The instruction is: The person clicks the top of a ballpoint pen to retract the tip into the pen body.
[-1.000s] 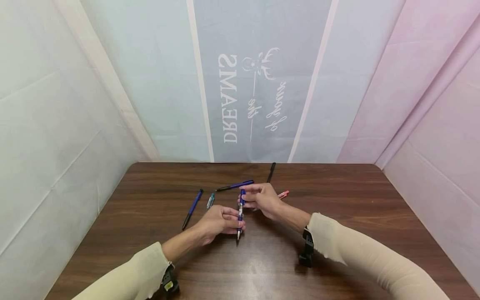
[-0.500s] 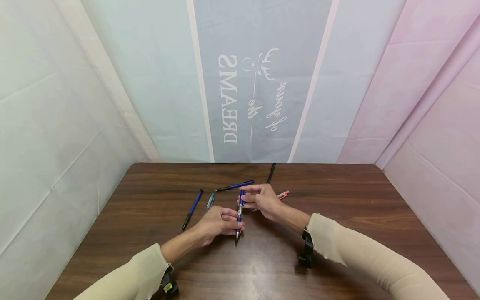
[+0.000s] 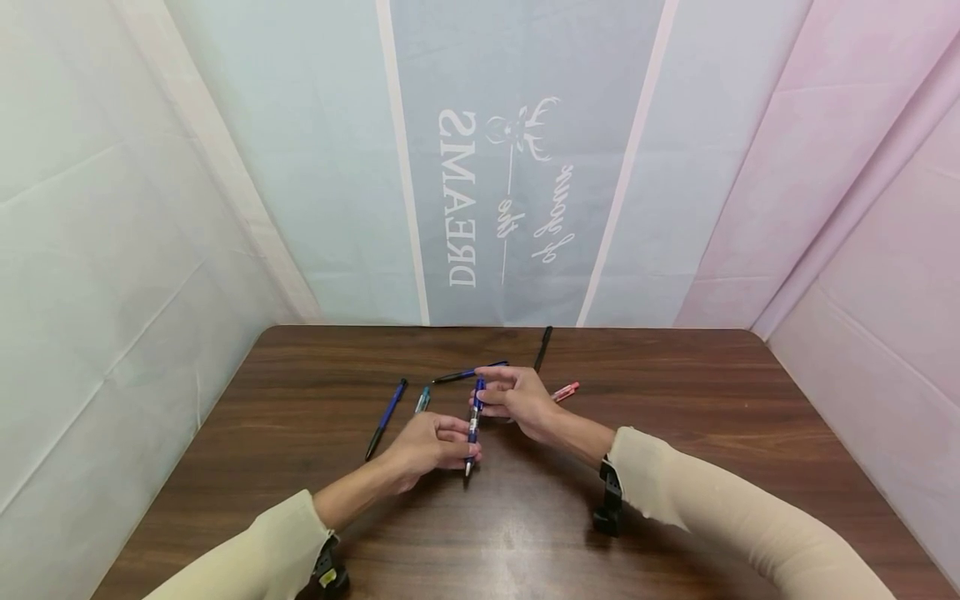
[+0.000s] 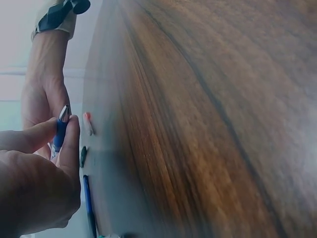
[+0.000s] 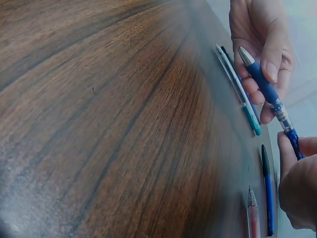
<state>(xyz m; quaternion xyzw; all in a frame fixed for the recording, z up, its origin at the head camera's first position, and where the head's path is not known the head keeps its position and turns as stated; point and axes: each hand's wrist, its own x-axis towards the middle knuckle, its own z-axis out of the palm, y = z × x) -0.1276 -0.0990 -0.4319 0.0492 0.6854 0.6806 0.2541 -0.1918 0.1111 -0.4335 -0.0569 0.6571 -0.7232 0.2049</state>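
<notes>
A blue pen (image 3: 474,421) with a clear middle section and silver tip is held up between both hands, its tip toward the person. My left hand (image 3: 423,450) pinches the blue grip near the tip, thumb on top, as the right wrist view shows closely. At the upper end, my right hand (image 3: 525,402) pinches the blue barrel between thumb and fingers. The left wrist view has the pen's silver tip (image 4: 64,113) sticking out past the left fingertips.
On the brown wooden table (image 3: 660,383) lie a blue pen with a black end (image 3: 386,419), a teal pen (image 3: 423,400), another blue pen (image 3: 453,375), a black pen (image 3: 543,348) and a red pen (image 3: 566,391). Fabric walls (image 3: 345,208) stand around the table.
Both hands, with the pen between them, have shifted slightly to the left. Their hold on it looks the same, and the pens on the table lie as before.
</notes>
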